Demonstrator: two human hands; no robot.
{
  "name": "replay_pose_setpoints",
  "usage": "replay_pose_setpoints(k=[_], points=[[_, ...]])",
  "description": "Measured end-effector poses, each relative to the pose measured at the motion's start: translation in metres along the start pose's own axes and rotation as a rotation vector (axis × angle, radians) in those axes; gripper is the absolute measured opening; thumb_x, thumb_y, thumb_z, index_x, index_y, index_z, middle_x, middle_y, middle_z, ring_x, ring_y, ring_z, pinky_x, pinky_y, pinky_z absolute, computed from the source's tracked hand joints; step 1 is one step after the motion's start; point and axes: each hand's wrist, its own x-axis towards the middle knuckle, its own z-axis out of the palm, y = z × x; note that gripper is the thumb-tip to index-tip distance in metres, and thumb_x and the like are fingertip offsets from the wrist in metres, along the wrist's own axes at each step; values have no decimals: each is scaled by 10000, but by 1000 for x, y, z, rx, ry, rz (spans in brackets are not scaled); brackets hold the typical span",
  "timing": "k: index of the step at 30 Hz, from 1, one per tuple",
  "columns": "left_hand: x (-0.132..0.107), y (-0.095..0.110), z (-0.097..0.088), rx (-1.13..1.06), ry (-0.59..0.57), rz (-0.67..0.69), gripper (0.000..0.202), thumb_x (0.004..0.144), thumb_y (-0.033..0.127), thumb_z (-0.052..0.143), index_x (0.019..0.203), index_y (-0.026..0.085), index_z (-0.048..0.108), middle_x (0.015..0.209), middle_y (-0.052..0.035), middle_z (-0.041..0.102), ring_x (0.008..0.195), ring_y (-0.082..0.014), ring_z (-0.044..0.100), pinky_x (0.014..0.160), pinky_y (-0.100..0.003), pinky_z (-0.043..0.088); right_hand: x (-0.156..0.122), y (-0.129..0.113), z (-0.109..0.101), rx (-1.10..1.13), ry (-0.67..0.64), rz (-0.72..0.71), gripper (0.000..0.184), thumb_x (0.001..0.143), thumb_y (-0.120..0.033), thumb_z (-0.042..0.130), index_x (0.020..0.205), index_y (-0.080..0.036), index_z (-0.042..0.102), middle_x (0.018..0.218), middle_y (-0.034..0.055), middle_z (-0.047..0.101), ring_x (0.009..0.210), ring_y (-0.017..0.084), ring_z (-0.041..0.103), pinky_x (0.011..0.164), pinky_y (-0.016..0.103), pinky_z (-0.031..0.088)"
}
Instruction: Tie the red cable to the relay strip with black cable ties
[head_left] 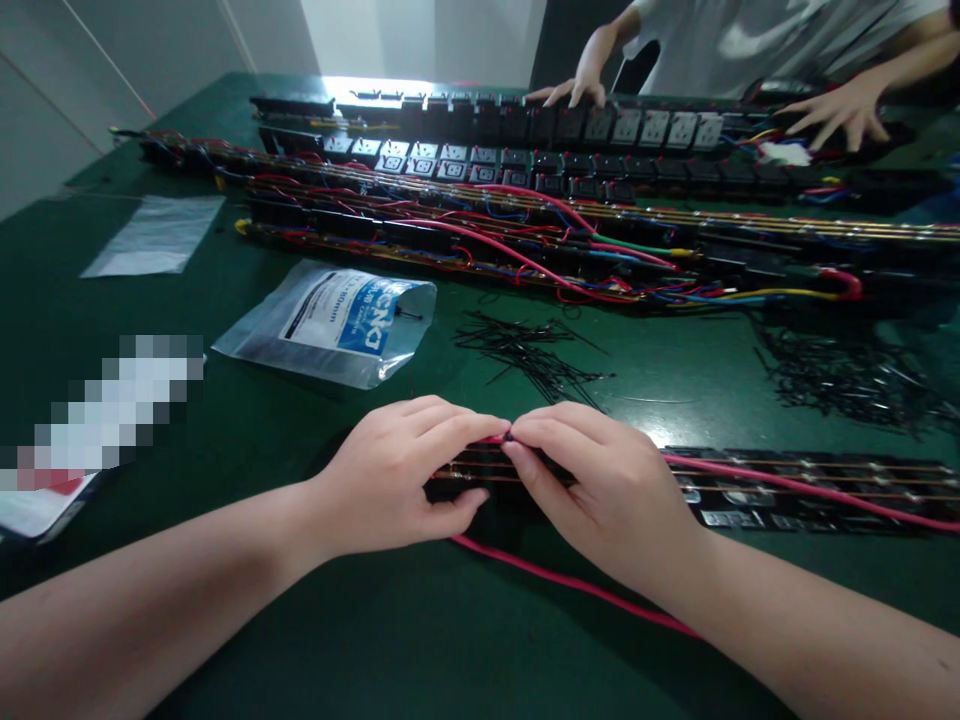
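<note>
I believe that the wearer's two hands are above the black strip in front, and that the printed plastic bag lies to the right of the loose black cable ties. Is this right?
Not quite: in the head view, the printed plastic bag lies to the left of the loose black cable ties. The rest is correct.

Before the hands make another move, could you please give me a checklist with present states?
1. Right hand, thumb and forefinger together: ok.
2. Left hand, forefinger at the red cable: ok, thumb apart.
3. Small dark piece at the right fingertips, fully visible: not ok, partly covered.
4. Its fit around the cable: cannot tell.
5. Black ties close by: ok, piled beyond the hands.
6. Co-worker's hands away from the front strip: ok.
</note>
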Motion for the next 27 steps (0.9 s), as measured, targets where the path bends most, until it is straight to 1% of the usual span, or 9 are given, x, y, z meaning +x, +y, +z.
replay_pose_setpoints(k=[10, 17, 27], points=[[2, 1, 0, 7, 23, 14, 404, 822, 217, 662, 1215, 171, 578, 1116, -35, 720, 989, -156, 657, 879, -290, 522, -1, 0, 1, 7, 3, 6, 138, 943, -159, 541, 881, -150, 665, 864, 62, 720, 774, 167, 646, 668, 297, 513], [1, 1, -1, 2, 1, 3, 399, 839, 236, 643, 1227, 184, 568, 1132, -44, 719, 994, -174, 661, 881, -315, 534, -1, -1, -1, 5, -6, 7, 133, 943, -160, 540, 893, -164, 663, 883, 62, 726, 782, 167, 649, 671, 295, 518], [1, 2, -1, 9, -4, -2, 392, 838, 232, 643, 1220, 185, 573, 1122, -44, 721, 988, -174, 660, 873, -320, 540, -1, 0, 0, -1, 7, -14, 131, 936, -146, 546, 886, -164, 666, 880, 61, 730, 776, 167, 649, 671, 294, 516]])
